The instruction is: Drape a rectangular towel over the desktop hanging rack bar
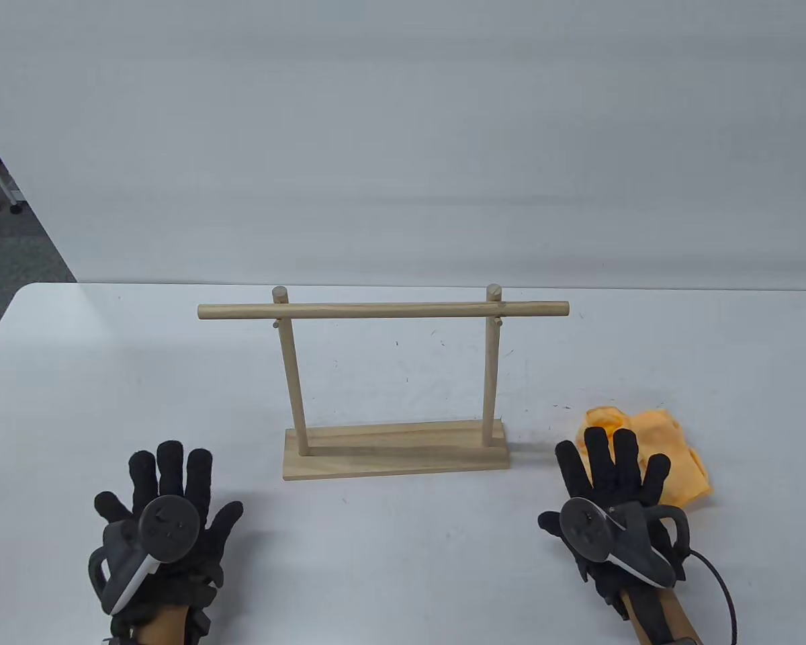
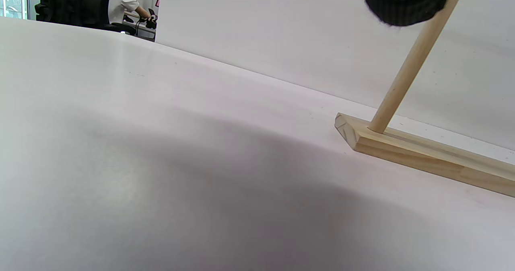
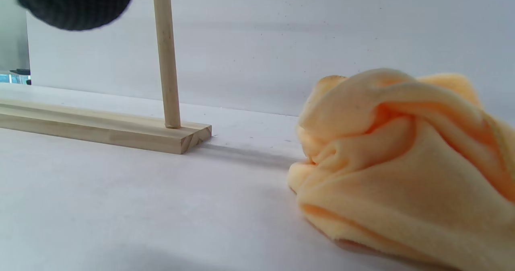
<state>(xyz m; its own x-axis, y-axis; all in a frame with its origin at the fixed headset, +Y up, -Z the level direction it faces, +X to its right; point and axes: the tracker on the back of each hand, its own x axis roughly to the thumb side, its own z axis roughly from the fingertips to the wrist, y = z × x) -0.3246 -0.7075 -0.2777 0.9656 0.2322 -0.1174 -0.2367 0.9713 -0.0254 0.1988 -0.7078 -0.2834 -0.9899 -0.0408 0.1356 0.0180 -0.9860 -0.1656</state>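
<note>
A crumpled orange towel (image 1: 668, 447) lies on the white table (image 1: 403, 557), to the right of the wooden rack. The rack's round bar (image 1: 383, 310) rests bare across two upright posts on a flat wooden base (image 1: 396, 455). My right hand (image 1: 611, 470) is open with its fingers spread, and they overlap the towel's near left edge; it grips nothing. The right wrist view shows the towel (image 3: 402, 170) close ahead and the base end (image 3: 177, 138) to its left. My left hand (image 1: 168, 484) is open and empty, spread over the table left of the rack.
The left wrist view shows the rack's left post (image 2: 406, 70) and base end (image 2: 362, 136) on bare tabletop. A grey wall stands behind the table. The table's far edge (image 1: 403, 287) runs just behind the rack. A cable (image 1: 722, 584) trails from the right hand's tracker.
</note>
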